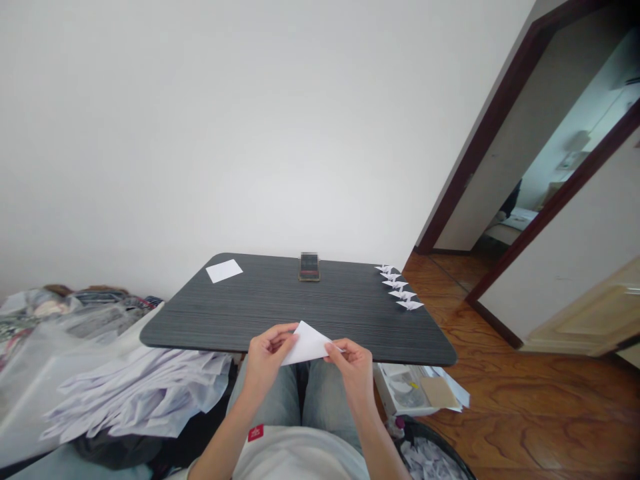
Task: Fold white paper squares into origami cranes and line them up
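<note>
A white sheet of paper (309, 344), folded into a triangle, is held up at the near edge of the dark table, above my lap. My left hand (270, 350) pinches its left side between thumb and fingers. At the right corner, my right hand (350, 360) grips the paper between thumb and forefinger. One point of the triangle faces away from me. Several white origami cranes (399, 285) stand in a row along the table's right edge. A flat white sheet (224, 271) lies at the far left of the table.
The dark table (280, 303) stands against a white wall. A phone (309, 266) leans on a stand at its back edge. White cloth (145, 393) is piled at lower left. To the lower right are a box of papers (407, 393) and a bin (433, 460) holding white scraps.
</note>
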